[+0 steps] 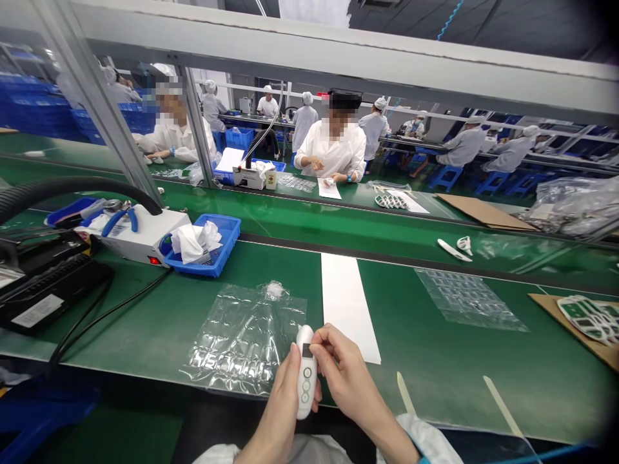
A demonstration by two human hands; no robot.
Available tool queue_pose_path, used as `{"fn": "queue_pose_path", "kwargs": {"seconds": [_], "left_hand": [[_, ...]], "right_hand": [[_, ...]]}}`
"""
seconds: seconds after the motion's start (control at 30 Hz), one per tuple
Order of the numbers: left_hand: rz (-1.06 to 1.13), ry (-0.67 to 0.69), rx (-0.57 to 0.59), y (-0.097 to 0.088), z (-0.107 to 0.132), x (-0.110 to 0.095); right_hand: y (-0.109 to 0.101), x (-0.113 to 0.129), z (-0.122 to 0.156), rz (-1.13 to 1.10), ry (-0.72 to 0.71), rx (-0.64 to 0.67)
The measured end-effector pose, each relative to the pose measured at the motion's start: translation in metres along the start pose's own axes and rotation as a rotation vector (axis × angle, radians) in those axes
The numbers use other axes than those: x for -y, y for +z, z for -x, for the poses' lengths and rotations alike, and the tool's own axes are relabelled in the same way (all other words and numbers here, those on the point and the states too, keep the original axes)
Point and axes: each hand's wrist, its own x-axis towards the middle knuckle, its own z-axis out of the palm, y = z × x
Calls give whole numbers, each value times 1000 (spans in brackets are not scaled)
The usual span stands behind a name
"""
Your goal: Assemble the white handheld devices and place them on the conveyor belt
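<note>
A white handheld device, with a small dark screen and a column of round buttons, is held upright in my left hand. The left thumb lies along its side, and fingertips show at the opposite edge. My right hand is closed in a pinch at the dark screen; whatever lies between thumb and forefinger is too small to make out. Just left of the device, a clear plastic sheet lies on the green bench, with a small crumpled clear piece at its top edge.
White paper lies ahead on the bench. A blue tray with tissues and a white box stand left. Another plastic sheet and circuit boards on cardboard lie right. Across the belt sits a co-worker.
</note>
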Motion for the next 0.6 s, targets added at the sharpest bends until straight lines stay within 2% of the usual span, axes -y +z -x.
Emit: {"fn": "queue_pose_path", "kwargs": {"seconds": [0.2,0.3,0.4,0.5,0.6], "left_hand": [[-22,18,-32,1,3,-1],[-78,72,-18,-1,0,2],[-189,166,12,-6,-8,7],[-271,176,52,-13,-13,12],[-314,147,71,-21,-11,18]], "right_hand": [[1,3,3,76,-33,-24],[4,1,6,68,-14,-34],[9,-4,5,-97,57,-19],[13,-9,4,-321,113,-6],[10,-7,2,-299,20,-61]]}}
